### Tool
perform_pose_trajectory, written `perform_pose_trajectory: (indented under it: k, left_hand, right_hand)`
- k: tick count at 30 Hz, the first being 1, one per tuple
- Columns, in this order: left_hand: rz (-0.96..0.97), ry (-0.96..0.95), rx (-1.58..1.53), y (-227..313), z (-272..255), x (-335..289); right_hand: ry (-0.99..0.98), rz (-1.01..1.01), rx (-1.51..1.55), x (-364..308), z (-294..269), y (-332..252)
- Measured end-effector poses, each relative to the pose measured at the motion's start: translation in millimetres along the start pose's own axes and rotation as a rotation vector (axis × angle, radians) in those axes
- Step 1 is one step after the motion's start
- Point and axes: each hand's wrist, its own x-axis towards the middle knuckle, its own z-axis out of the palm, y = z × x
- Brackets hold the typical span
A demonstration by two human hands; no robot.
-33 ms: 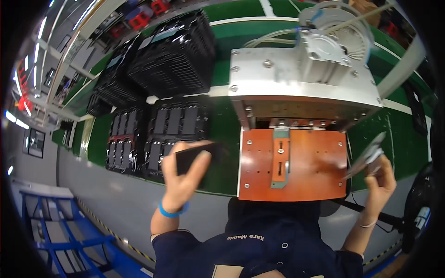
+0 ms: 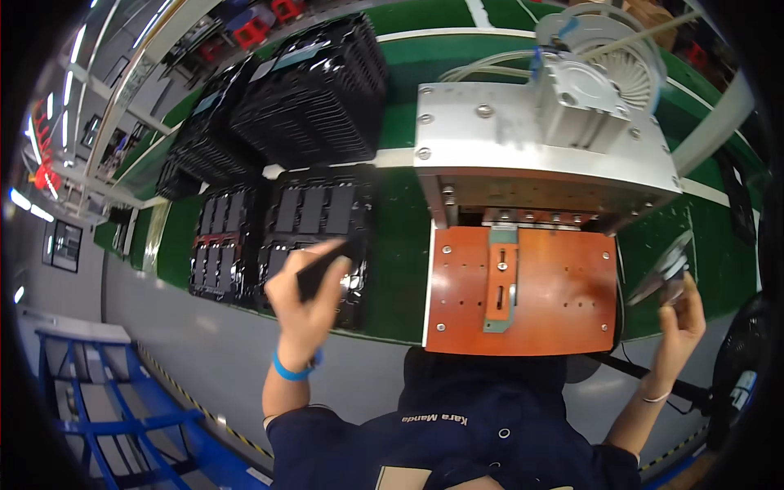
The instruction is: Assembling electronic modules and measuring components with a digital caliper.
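A blue rack (image 2: 122, 427) stands at far left, then two black trays (image 2: 351, 312) of dark pieces (image 2: 312, 211), with taller black stacks (image 2: 318, 106) behind, then a metal press (image 2: 482, 139) over an orange base plate (image 2: 555, 286). The left hand (image 2: 300, 300) blocks part of the second tray, thumb and fingers clamped on a dark flat piece (image 2: 317, 278); right of the press, the raised right hand (image 2: 683, 321) pinches a thin glossy sheet (image 2: 663, 269), tilted

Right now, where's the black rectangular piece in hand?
Head view, left of centre: the black rectangular piece is gripped in the left hand, seen against a loaded black tray, left of the orange fixture plate.
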Motion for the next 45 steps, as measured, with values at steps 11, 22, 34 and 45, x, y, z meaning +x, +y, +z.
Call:
perform_pose_trajectory:
  k: [11, 22, 34, 45]
  left_hand:
    - [0.405, -0.247, 0.663, -105, -42, -37]
    - [0.064, -0.394, 0.486, -99, -52, -51]
    - [-0.406, -0.052, 1.021, -160, -115, -13]
    - [-0.624, -0.272, 0.897, -152, -108, 35]
  right_hand:
    - [0.202, 0.058, -0.724, 39, -44, 165]
    - [0.119, -0.195, -1.025, 45, -19, 137]
    - [-0.206, -0.522, -0.452, -11, 74, -49]
    - [-0.359, -0.481, -0.317, -21, 108, -63]
